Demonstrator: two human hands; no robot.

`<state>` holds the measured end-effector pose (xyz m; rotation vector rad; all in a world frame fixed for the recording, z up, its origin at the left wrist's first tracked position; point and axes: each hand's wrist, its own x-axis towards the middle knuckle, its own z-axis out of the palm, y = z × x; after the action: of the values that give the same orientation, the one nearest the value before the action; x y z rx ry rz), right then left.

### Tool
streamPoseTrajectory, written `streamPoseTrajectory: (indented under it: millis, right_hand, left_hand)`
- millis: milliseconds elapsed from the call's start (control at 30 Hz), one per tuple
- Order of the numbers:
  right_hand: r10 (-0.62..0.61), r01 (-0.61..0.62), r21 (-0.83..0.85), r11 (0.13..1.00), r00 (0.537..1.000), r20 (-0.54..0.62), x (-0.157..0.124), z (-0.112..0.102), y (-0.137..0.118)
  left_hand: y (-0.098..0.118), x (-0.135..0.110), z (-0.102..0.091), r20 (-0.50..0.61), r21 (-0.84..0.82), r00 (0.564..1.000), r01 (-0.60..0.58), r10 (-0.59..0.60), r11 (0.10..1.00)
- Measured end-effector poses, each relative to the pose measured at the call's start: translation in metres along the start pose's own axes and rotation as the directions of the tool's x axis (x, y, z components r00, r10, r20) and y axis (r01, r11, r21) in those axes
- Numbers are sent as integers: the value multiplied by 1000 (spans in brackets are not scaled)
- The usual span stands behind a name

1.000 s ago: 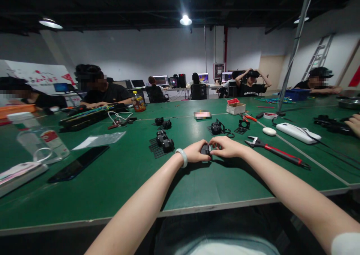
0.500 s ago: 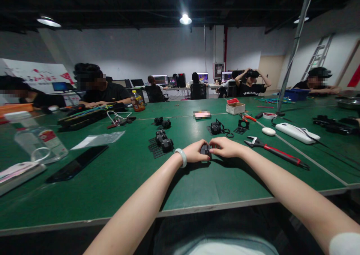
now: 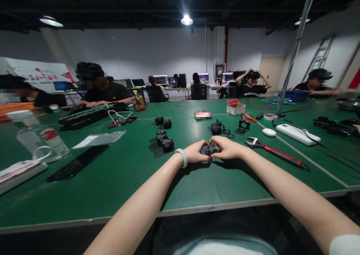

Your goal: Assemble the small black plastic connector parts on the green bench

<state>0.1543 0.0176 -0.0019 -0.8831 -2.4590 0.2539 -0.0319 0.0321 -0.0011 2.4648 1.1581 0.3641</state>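
My left hand (image 3: 196, 152), with a pale bangle at the wrist, is closed round a small black part (image 3: 206, 150) just above the green table (image 3: 213, 187). From the other side my right hand (image 3: 225, 149) curls its thumb and fingers against the right end of this part. The fingers partly cover it, so its exact kind is unclear. Similar black parts (image 3: 165, 144) lie on a slotted black piece to the left of my hands. Beyond my right hand are another black part (image 3: 216, 128), black rings (image 3: 230, 135) and a square black bracket with a round hole (image 3: 243, 126).
An adjustable wrench (image 3: 281, 155) with a red and black handle lies to the right, near a white power strip (image 3: 298, 133) and a white oval object (image 3: 269, 132). At left are a phone (image 3: 78, 163), a plastic bag (image 3: 98, 139) and a clear bottle (image 3: 39, 137). Other people sit around the table.
My right hand's fingers have curled and shifted slightly at the black part, which shows more between the hands. My left hand keeps its grip. The view has shifted very slightly.
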Motion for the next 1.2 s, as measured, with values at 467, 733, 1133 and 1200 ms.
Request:
streamPoseTrajectory:
  millis: [467, 733, 1133, 1200]
  right_hand:
    - [-11, 11, 17, 1000, 1000, -20, 1, 7, 3]
    - [-30, 30, 14, 999, 999, -13, 1, 5, 5]
    - [-17, 17, 6, 1000, 1000, 15, 1, 6, 7]
    - [-7, 7, 6, 1000, 1000, 23, 1, 6, 7]
  left_hand:
    - [-5, 1, 2, 1, 43, 998, -59, 59, 997]
    - [-7, 2, 3, -4, 41, 998, -69, 69, 997]
    - [-7, 2, 3, 8, 45, 998, -63, 62, 997]
    - [-7, 1, 3, 9, 43, 998, -64, 63, 997]
